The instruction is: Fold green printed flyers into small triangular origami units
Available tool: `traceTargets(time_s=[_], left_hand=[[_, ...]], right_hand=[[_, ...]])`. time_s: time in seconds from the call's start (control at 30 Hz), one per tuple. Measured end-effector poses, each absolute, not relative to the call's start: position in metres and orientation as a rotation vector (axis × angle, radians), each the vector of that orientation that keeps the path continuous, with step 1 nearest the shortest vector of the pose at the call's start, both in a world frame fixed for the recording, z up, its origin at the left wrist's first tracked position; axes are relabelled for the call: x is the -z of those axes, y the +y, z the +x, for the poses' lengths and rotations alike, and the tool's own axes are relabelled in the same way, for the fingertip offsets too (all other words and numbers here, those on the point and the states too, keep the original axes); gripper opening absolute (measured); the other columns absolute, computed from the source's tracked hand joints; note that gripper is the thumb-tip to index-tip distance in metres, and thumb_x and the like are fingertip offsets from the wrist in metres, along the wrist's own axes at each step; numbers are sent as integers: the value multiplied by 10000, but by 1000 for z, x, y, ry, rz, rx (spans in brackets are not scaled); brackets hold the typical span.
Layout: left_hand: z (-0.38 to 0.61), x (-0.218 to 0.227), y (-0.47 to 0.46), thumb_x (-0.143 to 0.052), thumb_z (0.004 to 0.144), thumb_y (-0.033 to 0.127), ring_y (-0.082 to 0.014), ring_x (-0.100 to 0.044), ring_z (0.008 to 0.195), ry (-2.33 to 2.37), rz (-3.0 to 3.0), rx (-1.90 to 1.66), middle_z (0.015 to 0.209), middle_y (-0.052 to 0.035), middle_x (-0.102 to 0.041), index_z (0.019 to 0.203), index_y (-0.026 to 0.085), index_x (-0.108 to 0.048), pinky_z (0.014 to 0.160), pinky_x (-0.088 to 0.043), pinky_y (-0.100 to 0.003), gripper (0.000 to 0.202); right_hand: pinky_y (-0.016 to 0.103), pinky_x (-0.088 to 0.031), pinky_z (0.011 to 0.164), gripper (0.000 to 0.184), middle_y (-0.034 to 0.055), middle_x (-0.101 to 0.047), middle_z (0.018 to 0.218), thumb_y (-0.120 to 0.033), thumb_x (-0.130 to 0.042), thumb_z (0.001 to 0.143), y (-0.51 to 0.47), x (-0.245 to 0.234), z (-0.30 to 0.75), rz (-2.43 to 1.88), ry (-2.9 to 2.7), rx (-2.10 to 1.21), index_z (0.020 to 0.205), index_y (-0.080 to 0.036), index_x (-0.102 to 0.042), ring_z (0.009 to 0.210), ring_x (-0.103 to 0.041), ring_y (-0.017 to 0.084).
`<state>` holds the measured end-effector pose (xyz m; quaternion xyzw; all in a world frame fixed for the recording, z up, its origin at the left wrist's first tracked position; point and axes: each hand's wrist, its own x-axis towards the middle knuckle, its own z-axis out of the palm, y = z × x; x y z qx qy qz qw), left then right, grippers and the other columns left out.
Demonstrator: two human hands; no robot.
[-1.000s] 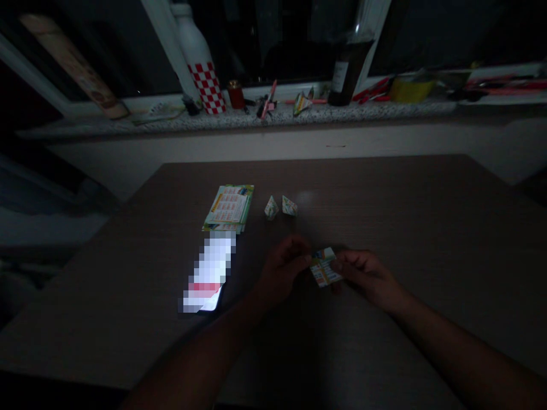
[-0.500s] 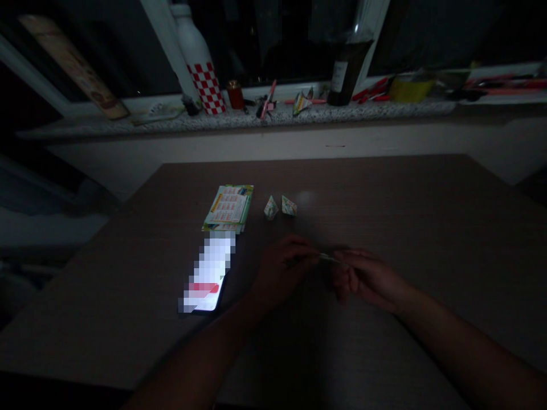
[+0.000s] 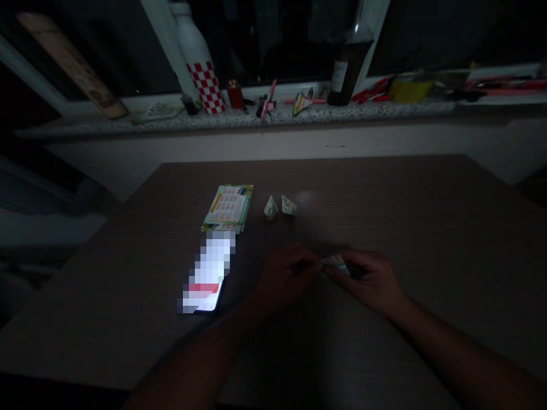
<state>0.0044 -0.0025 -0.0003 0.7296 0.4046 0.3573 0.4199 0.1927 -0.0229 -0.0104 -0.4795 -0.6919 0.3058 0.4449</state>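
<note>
The scene is very dark. Both hands meet over the middle of a brown table [image 3: 419, 199]. My left hand [image 3: 284, 276] and my right hand [image 3: 370, 279] pinch a small printed piece of paper [image 3: 337, 263] between their fingertips, low over the tabletop. The paper lies nearly flat and is partly covered by my right fingers. Two small folded paper cones [image 3: 280, 206] stand just beyond the hands. A stack of printed sheets [image 3: 228, 208] lies to their left.
A lit phone [image 3: 208, 276] lies left of my left hand. On the window sill behind stand a white bottle with red checks [image 3: 200, 62], a dark bottle [image 3: 346, 68], a small red jar [image 3: 235, 94], pens and another folded paper [image 3: 301, 102].
The paper, held up with its printed face toward me a second ago, turned edge-on and now lies tilted nearly flat. Both hands have dropped slightly toward the table.
</note>
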Motion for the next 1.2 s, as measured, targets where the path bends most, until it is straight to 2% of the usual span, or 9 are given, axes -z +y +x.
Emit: traceTargets(time_s=[0.17, 0.33, 0.57, 0.73, 0.87, 1.03, 1.2], left_hand=[[3, 1, -1, -648, 786, 246, -142, -592, 714, 977, 1663, -853, 748, -18, -660, 786, 162, -712, 660, -419, -239, 105], [4, 2, 1, -698, 729, 242, -130, -577, 656, 966, 1374, -858, 690, -10, -666, 740, 150, -715, 638, -419, -234, 95], [5, 3, 1, -739, 675, 225, -73, -476, 532, 947, 1153, -868, 584, 25, -603, 696, 143, -713, 523, -339, -196, 89], [5, 6, 3, -746, 659, 228, -75, -482, 524, 988, 1104, -873, 586, 22, -610, 695, 141, -707, 525, -352, -201, 102], [3, 5, 4, -730, 685, 239, -97, -536, 571, 1055, 1253, -899, 623, 10, -632, 698, 145, -703, 563, -392, -212, 98], [2, 6, 1, -676, 751, 218, -118, -575, 635, 998, 1904, -953, 691, -16, -643, 761, 161, -723, 592, -417, -225, 74], [3, 7, -2, -624, 803, 203, -125, -612, 704, 923, 2178, -986, 777, -29, -671, 820, 172, -703, 652, -469, -232, 87]], right_hand=[[252, -546, 534, 136, 40, -743, 670, -315, -725, 732, -22, 10, 191, -1161, -1556, -1097, 722, -180, -736, 584, -684, 174], [252, -563, 552, 177, 44, -755, 731, -337, -741, 716, -21, 9, 192, -1159, -1402, -1303, 804, -183, -746, 608, -692, 166], [241, -553, 516, 168, 34, -736, 664, -342, -747, 709, -22, 3, 194, -1166, -1359, -1339, 757, -181, -741, 548, -668, 149], [251, -569, 576, 174, 37, -751, 735, -316, -737, 722, -20, 5, 196, -1128, -1348, -1346, 839, -186, -732, 617, -691, 157], [261, -573, 578, 159, 47, -753, 760, -306, -710, 749, -18, 11, 199, -1128, -1458, -1191, 846, -181, -718, 631, -699, 167], [295, -560, 663, 137, 50, -732, 819, -200, -705, 749, -18, 15, 200, -1012, -1749, -698, 887, -197, -702, 730, -690, 186], [316, -530, 657, 159, 50, -688, 778, -74, -658, 750, -18, 12, 200, -790, -1889, -589, 854, -192, -674, 731, -655, 181]])
